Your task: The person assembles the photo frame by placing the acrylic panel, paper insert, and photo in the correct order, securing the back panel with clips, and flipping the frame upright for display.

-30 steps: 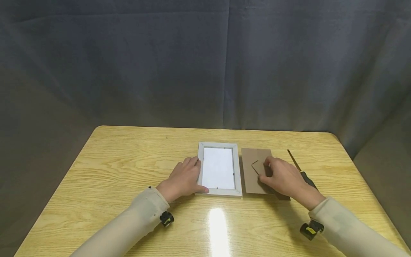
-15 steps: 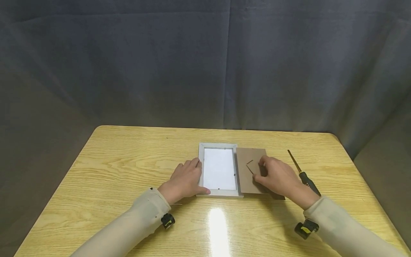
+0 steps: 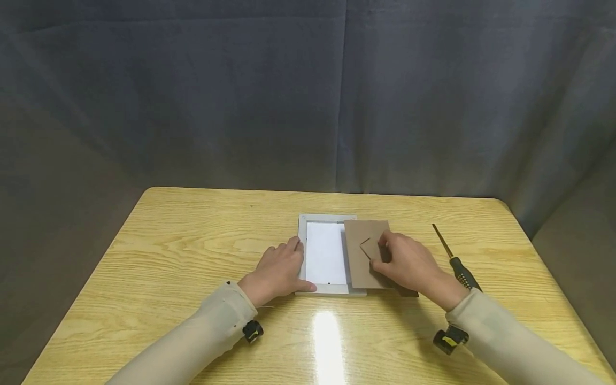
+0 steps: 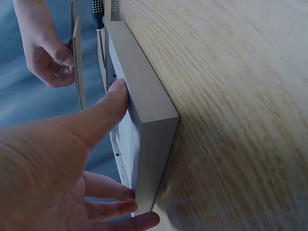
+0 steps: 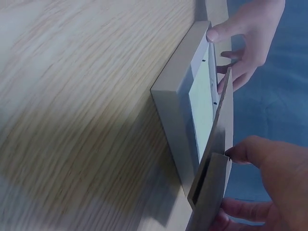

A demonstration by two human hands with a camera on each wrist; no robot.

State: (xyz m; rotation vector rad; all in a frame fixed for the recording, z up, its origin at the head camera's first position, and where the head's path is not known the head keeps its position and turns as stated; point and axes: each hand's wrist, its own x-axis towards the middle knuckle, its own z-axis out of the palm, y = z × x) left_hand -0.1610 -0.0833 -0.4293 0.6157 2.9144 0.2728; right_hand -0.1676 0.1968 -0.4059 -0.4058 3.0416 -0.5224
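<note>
Wood-grained table point(image 3: 192, 230) beneath, my left fingers point(image 4: 109, 187) grip the frame point(image 3: 329, 289), presumably against sliding, while my right fingers point(image 5: 246, 210) pinch the brown board point(image 3: 358, 232), held raised and partly overlapping it.

No Readable Text

In the three views I cannot read any letter, number or brand. On the black wrist devices point(image 3: 252, 331), at lower centre and lower right of the head view, the yellow patches point(image 3: 449, 341) are too small to tell.
</note>
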